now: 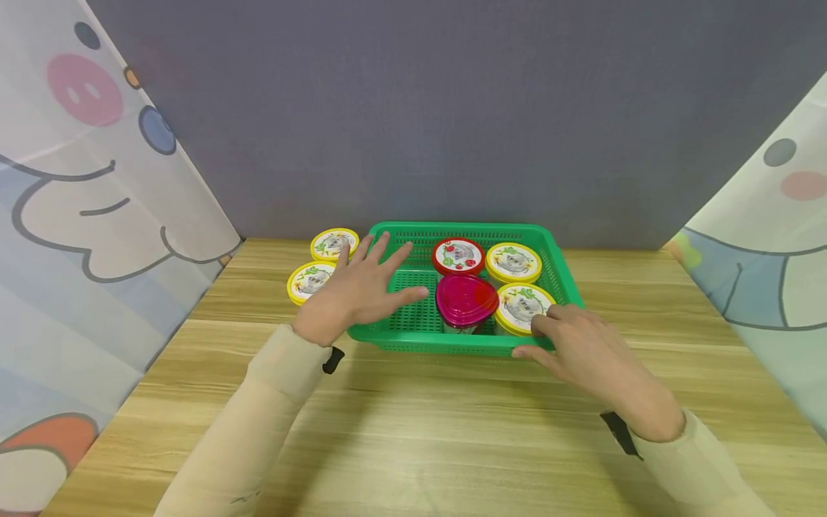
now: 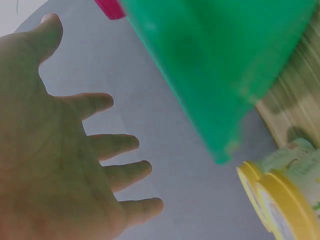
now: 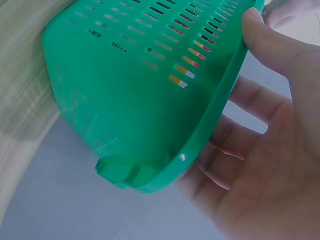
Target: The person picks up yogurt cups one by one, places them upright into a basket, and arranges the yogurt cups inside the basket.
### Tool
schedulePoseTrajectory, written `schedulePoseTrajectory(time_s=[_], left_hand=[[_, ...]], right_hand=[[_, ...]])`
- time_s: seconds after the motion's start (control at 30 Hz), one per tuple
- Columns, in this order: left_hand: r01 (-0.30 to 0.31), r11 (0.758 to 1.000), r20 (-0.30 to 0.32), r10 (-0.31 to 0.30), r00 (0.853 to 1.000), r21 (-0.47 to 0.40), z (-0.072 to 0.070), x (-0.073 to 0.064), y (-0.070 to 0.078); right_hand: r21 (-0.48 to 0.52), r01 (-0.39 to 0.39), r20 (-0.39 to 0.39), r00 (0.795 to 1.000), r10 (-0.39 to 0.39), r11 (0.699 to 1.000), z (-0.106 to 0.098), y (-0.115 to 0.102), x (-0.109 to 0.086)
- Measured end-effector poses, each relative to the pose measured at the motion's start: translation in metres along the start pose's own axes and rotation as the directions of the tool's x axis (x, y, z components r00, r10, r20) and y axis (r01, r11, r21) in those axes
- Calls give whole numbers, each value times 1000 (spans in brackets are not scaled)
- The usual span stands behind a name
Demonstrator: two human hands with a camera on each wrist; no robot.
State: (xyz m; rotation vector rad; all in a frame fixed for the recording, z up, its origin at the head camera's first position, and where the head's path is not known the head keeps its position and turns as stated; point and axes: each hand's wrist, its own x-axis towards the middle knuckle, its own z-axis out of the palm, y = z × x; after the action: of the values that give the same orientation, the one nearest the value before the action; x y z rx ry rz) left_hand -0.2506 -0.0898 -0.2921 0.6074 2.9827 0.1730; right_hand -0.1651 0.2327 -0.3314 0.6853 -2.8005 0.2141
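Note:
A green plastic basket [image 1: 439,344] stands on the table, holding a red-lidded cup [image 1: 458,257], a cup with a glossy pink lid [image 1: 466,301], and two yellow-lidded cups [image 1: 513,263]. My right hand [image 1: 584,348] grips the basket's rim at the front right corner. In the right wrist view its thumb [image 3: 272,42] is on the outer side of the rim, the other fingers behind it. Over the basket's left end, my left hand [image 1: 358,291] is spread with fingers straight and nothing held. The left wrist view shows its bare palm [image 2: 55,145] beside the basket [image 2: 200,55].
Two more yellow-lidded cups stand left of the basket, a rear one [image 1: 334,243] and a nearer one [image 1: 309,280] partly behind the left hand. A grey panel [image 1: 413,115] rises behind the wooden table [image 1: 439,431]. Cartoon-printed sheets [image 1: 77,215] hang at both sides.

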Motion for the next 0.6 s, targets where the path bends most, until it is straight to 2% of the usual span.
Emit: schedulePoseTrajectory(time_s=[0.23,0.6], left_hand=[[22,1000,-36,-22,999,9,7,-6,-17],[60,996,-107,-67,992,-72,15,-16,-45]], right_hand=[[-7,-4,5,1000,4,1000,0,0,0],[-5,-12,25,1000,12,1000,-1,-1,1]])
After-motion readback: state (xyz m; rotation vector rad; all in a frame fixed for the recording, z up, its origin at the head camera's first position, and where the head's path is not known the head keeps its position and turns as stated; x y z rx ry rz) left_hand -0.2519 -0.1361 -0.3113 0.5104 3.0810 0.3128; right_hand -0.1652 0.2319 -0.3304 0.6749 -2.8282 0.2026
